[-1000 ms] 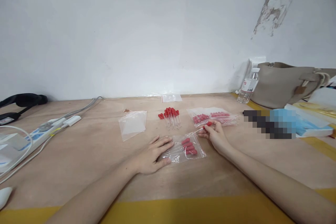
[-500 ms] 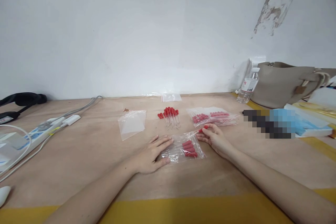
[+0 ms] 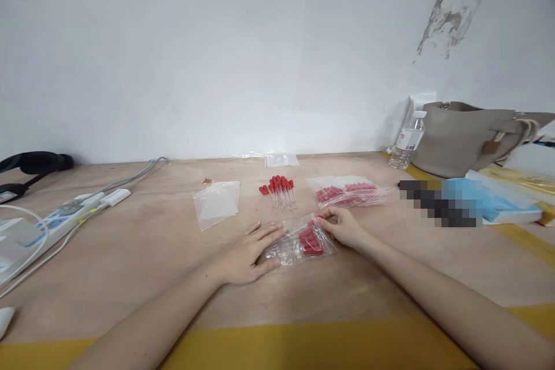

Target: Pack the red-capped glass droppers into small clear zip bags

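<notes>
A clear zip bag [image 3: 288,252] lies flat on the table with several red-bulbed droppers [image 3: 311,241] inside. My left hand [image 3: 251,252] rests on the bag's left end, its fingers spread. At the bag's right end, my right hand [image 3: 344,227] pinches the red bulb of a dropper [image 3: 318,218], whose thin stem points left into the bag's mouth and is mostly hidden. Behind the bag is a loose pile of red-bulbed droppers [image 3: 281,185] with thin clear stems. Filled bags of droppers [image 3: 353,192] are stacked to the right of that pile.
Flat clear bags [image 3: 218,203] lie left of the pile, and another small bag [image 3: 281,160] is by the wall. On the left are a power strip [image 3: 56,224] with cables and black headphones [image 3: 34,163]. A water bottle [image 3: 407,141], handbag [image 3: 459,139] and blue packet [image 3: 498,202] stand right.
My right hand has moved left and slid the dropper's stem into the bag, so its bulb is now at the bag's opening. My left hand has stayed on the bag.
</notes>
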`<state>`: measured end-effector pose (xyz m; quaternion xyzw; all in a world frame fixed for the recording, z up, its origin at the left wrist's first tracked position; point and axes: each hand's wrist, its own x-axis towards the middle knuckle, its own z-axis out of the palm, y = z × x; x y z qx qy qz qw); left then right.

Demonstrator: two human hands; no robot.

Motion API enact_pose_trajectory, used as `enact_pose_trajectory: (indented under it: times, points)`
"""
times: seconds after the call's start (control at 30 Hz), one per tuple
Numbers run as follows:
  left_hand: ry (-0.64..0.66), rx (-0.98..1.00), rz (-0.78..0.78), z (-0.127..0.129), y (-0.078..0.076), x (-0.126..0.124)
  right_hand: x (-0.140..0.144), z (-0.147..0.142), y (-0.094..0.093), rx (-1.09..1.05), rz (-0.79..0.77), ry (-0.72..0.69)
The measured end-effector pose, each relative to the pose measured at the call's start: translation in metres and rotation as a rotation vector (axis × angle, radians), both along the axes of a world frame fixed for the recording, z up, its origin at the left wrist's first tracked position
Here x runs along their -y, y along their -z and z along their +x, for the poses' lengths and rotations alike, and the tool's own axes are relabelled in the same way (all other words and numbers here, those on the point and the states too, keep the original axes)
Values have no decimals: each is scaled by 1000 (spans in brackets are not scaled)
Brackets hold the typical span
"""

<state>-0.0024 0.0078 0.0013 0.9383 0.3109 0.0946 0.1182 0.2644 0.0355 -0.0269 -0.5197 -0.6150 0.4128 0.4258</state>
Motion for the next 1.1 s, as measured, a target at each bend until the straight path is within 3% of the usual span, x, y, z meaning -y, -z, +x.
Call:
enact_pose_trajectory:
  times: [0.07, 0.17, 0.3, 0.53, 0.83, 0.9, 1.03, 1.1]
  points:
    - [-1, -4, 2, 0, 0, 0, 0, -1, 0, -12, 53, -106]
    - [2, -3, 9, 0, 0, 0, 0, 0, -3, -86, -18, -245]
    - [11, -3, 13, -1, 1, -1, 0, 2, -3, -109, -70, -192]
    - [3, 3, 16, -1, 2, 0, -1, -6, -3, -182, -48, -249]
    - [1, 4, 11, -1, 2, -1, -5, -15, 11, -27, 46, 77]
    - [-10, 0, 10, -1, 1, 0, -2, -14, 7, -40, 33, 17]
    - [-7, 13, 9, -1, 1, 0, 0, -7, -6, -84, -61, -246]
    - [3, 12, 7, -1, 0, 0, -1, -1, -10, -82, -134, -191]
